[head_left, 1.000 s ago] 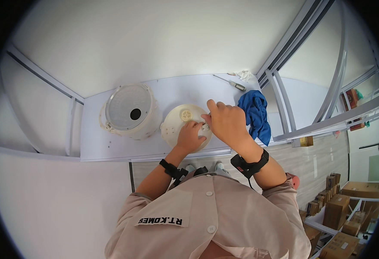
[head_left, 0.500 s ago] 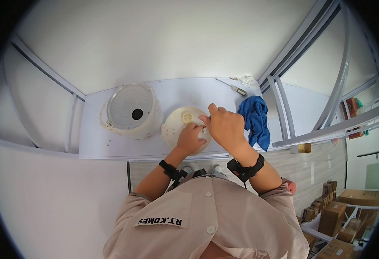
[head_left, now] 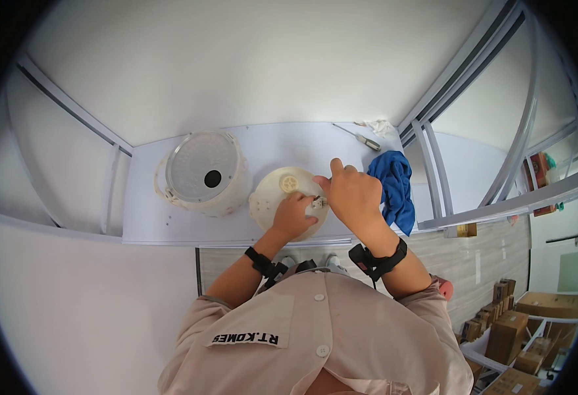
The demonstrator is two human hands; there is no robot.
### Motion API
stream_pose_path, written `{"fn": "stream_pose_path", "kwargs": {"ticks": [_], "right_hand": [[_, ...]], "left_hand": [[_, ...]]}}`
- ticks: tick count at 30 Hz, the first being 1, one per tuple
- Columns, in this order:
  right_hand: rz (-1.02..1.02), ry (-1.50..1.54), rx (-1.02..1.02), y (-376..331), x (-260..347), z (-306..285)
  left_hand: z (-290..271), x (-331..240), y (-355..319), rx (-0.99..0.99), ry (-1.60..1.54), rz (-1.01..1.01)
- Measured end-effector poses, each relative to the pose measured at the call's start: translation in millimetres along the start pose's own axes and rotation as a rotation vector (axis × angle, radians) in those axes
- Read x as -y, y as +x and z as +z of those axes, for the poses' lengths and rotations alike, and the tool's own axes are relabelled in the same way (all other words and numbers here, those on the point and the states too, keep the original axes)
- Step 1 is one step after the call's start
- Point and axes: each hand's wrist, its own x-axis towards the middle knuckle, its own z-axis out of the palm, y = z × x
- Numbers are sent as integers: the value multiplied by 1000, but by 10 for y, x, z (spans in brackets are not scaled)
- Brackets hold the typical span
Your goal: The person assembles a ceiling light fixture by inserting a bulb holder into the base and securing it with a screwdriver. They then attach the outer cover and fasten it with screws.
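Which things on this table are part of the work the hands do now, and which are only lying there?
In use:
- round cream part, under both hands
- left hand, resting on it
- right hand, at a small piece on its right side

Lying about:
- white cooker body, to the left
- blue cloth, to the right
- screwdriver, at the back
- crumpled white tissue

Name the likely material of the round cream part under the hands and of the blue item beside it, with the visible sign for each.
Round cream part: probably moulded plastic, with a smooth, faintly glossy surface and a shaped hub. Blue item: cloth, matte, lying soft, crumpled and folded on the white table. Both hands, left hand and right hand, rest on the part.
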Motion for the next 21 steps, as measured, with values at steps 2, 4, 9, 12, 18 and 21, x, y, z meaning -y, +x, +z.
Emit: {"fn": "stream_pose_path", "kwargs": {"ticks": [2, 4, 9, 12, 18, 21], "right_hand": [[-174, 71, -194, -80, -62, 36], [-402, 156, -370, -95, -132, 123], [-446, 178, -355, -38, -130, 219], [-70, 46, 23, 54, -45, 120], [-334, 153, -419, -86, -124, 57], [-482, 130, -447, 8, -224, 149]], "left_hand": [[46, 66, 30, -13, -34, 54], [29, 47, 32, 47, -25, -23], [36, -18, 61, 32, -38, -47], [15, -49, 54, 17, -24, -33], [34, 34, 71, 10, -55, -18], [-40, -71, 88, 48, -42, -59]]}}
